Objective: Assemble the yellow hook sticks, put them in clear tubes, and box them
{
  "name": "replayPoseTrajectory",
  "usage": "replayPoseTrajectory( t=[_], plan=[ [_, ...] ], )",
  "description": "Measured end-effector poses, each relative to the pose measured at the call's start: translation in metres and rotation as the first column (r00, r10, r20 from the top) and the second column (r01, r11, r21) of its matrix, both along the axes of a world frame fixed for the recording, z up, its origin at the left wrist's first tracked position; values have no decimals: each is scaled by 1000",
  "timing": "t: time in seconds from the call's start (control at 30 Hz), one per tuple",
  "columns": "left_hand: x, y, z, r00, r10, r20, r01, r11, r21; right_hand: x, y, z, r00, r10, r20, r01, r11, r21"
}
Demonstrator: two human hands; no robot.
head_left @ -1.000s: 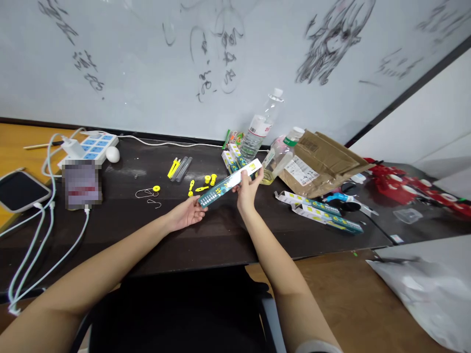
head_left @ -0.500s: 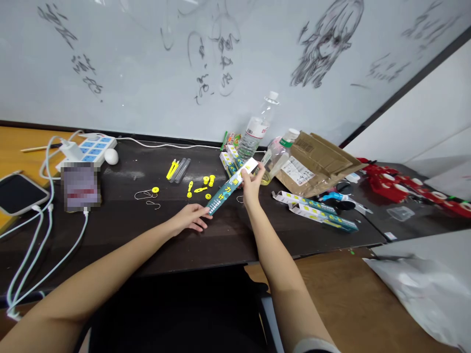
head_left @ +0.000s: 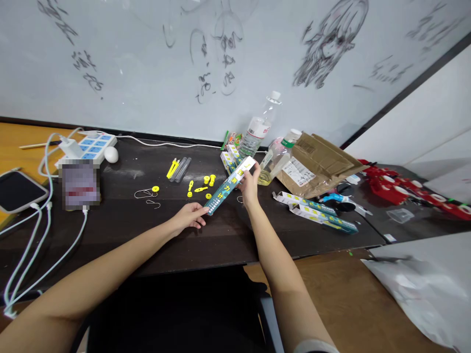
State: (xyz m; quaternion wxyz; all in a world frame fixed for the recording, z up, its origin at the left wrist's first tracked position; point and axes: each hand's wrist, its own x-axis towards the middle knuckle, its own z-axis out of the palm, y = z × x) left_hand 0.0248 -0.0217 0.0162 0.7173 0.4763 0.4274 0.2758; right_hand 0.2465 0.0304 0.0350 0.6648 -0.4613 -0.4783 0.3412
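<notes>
A long narrow teal-and-white cardboard box point(head_left: 227, 189) with yellow lettering is held slantwise above the dark table. My left hand point(head_left: 189, 216) pinches its lower left end between thumb and fingers. At the upper right end, my right hand point(head_left: 250, 186) grips the box, fingers closed around its edge. Behind the box lie small yellow plastic parts point(head_left: 201, 189). Farther left are clear tubes point(head_left: 180, 169) beside yellow rods point(head_left: 171, 168), and bent wire hooks point(head_left: 152, 203) near a yellow ring point(head_left: 155, 189).
Two similar boxes point(head_left: 324, 218) lie at right by blue-handled scissors point(head_left: 333, 198). A water bottle point(head_left: 256, 128), a second bottle point(head_left: 275, 159) and a brown parcel point(head_left: 320, 164) stand behind. Leftward are a power strip point(head_left: 90, 149), a phone point(head_left: 79, 186) and white cables point(head_left: 33, 255).
My right hand has shifted its fingers slightly down along the upper end of the box, and more of the box's top shows. The left hand keeps its hold.
</notes>
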Motion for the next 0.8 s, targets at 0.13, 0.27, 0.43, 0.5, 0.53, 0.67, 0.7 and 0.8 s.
replayPoseTrajectory(
  t=[0.13,0.27,0.43,0.5,0.53,0.67,0.7,0.8],
  plan=[
    [4,-1,-5,998,57,-33,-54,994,100,-22,-10,-4,999,22,37,-25,998,62],
    [8,-2,-13,996,85,-27,-77,974,212,-63,-30,-11,959,245,140,-251,968,24],
    [9,-1,-17,999,30,-12,-26,969,246,-86,-43,-18,963,177,206,-173,984,-34],
    [8,-1,-15,1000,-19,-3,19,969,248,-83,-40,-19,981,149,128,-142,988,-56],
    [8,-2,-14,999,-48,3,45,965,256,-81,-37,-20,987,134,84,-129,989,-65],
    [9,-5,-13,991,-132,31,113,933,340,-76,-29,-24,996,86,19,-83,990,-118],
    [9,-6,-13,989,-144,22,126,922,365,-76,-28,-25,995,74,59,-66,989,-131],
    [8,-10,-16,978,-204,-36,200,882,426,-70,-26,-25,972,36,230,-7,992,-124]
  ],
)
